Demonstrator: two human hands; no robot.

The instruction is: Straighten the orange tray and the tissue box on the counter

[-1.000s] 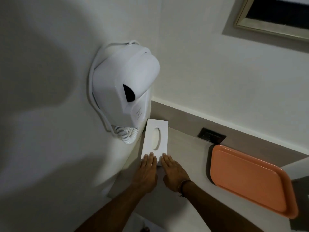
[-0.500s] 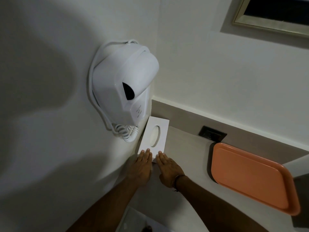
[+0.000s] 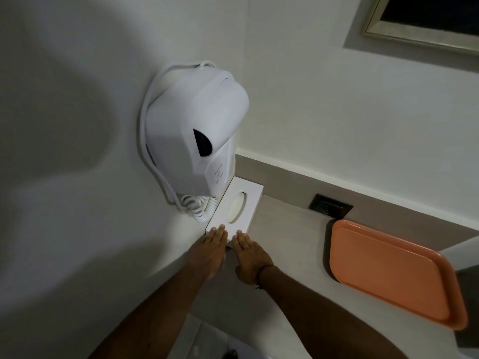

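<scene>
A white tissue box [image 3: 250, 196] with an oval slot lies on the beige counter [image 3: 290, 237], tucked into the corner against the left wall and the back ledge. My left hand [image 3: 211, 251] and my right hand [image 3: 250, 257] lie flat side by side, fingers straight, their fingertips pressed on the box's near end. Neither hand grips anything. The orange tray [image 3: 388, 273] rests empty on the counter to the right, apart from both hands, its long side at a slant in the picture.
A white wall-mounted hair dryer [image 3: 193, 138] with a coiled cord [image 3: 199, 207] hangs on the left wall just above the box. A dark socket [image 3: 330, 206] sits in the back ledge near the tray. A framed mirror [image 3: 425, 24] is at the upper right.
The tissue box has slid away from me into the corner, pushed by both hands, which followed it forward. The tray has not moved.
</scene>
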